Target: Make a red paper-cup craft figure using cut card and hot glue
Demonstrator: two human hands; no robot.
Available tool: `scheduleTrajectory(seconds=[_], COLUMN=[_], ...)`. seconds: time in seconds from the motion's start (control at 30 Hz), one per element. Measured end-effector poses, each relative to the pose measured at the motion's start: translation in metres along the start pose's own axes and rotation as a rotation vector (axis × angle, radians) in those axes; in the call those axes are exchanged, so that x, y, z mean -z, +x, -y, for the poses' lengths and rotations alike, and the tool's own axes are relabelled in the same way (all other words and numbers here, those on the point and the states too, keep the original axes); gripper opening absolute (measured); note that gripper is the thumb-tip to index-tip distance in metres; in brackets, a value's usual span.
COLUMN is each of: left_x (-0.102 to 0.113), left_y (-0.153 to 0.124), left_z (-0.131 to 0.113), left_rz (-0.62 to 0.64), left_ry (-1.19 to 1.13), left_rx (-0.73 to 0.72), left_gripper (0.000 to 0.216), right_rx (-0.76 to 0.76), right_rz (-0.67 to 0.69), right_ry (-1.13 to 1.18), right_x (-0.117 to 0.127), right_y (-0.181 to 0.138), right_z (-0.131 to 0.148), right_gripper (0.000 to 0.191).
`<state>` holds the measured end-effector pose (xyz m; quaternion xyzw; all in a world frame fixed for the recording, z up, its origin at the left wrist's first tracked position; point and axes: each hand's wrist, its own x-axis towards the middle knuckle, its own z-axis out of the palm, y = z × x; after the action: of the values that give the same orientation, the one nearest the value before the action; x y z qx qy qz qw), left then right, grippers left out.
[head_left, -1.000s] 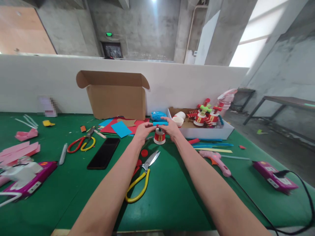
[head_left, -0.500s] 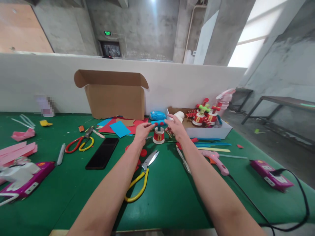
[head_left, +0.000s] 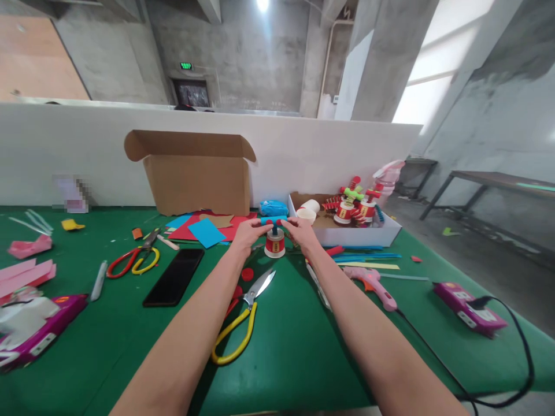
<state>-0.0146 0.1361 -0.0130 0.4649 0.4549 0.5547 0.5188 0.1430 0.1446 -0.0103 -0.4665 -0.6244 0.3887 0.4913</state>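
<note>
Decent light overall: ceiling lamp [head_left: 262, 5] flares, streaking down the concrete wall [head_left: 260, 75]; window [head_left: 446, 49] upper right blown out. Soft shadows beside the forearms [head_left: 202, 306]. Wide-angle stretch at edges, fine detail smeared, pixelated patch [head_left: 71, 193] left.

Left hand [head_left: 250, 234]: grips blue roll [head_left: 274, 219] above red paper cup [head_left: 274, 247]
Right hand [head_left: 302, 234]: grips roll too
Pink glue gun [head_left: 366, 274]: right of cup

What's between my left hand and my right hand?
Head view: a blue tube spans between your left hand and right hand, above a red-and-white cup.
</note>
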Motion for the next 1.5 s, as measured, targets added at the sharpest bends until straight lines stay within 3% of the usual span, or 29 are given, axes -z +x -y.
scheduleTrajectory(seconds=[0.3, 0.47, 0.67, 0.83, 0.93, 1.13, 1.37, 1.5], left_x=[-0.004, 0.001, 0.012, 0.014, 0.016, 0.015, 0.012, 0.005], left_y=[0.006, 0.004, -0.004, -0.003, -0.002, -0.003, -0.005, -0.006], left_z=[0.006, 0.004, -0.012, -0.01, -0.005, 0.001, 0.005, 0.008], left_rz=[-0.066, -0.029, -0.286, -0.369, -0.365, -0.347, -0.3, -0.227], left_ry=[0.035, 0.109, 0.245, 0.355, 0.392, 0.688, 0.636, 0.447], left_rx=[-0.07, -0.073, -0.26, -0.318, -0.342, -0.544, -0.52, -0.384], left_gripper=[0.032, 0.034, 0.017, 0.012, 0.011, 0.011, 0.01, 0.013], right_rx=[-0.061, -0.109, -0.133, -0.178, -0.19, -0.18, -0.182, -0.135], right_rz=[-0.065, -0.111, -0.199, -0.195, -0.108, 0.02, -0.062, -0.051], right_ry=[0.08, 0.126, 0.205, 0.203, 0.225, 0.325, 0.441, 0.488], right_x=[-0.007, -0.004, 0.004, -0.001, -0.006, -0.013, -0.021, -0.02], right_y=[0.004, 0.003, 0.007, 0.004, 0.002, -0.002, -0.006, -0.005], right_z=[-0.002, -0.004, -0.006, -0.001, 0.002, 0.006, 0.001, -0.004], right_gripper=[0.035, 0.036, 0.044, 0.042, 0.042, 0.039, 0.032, 0.035])
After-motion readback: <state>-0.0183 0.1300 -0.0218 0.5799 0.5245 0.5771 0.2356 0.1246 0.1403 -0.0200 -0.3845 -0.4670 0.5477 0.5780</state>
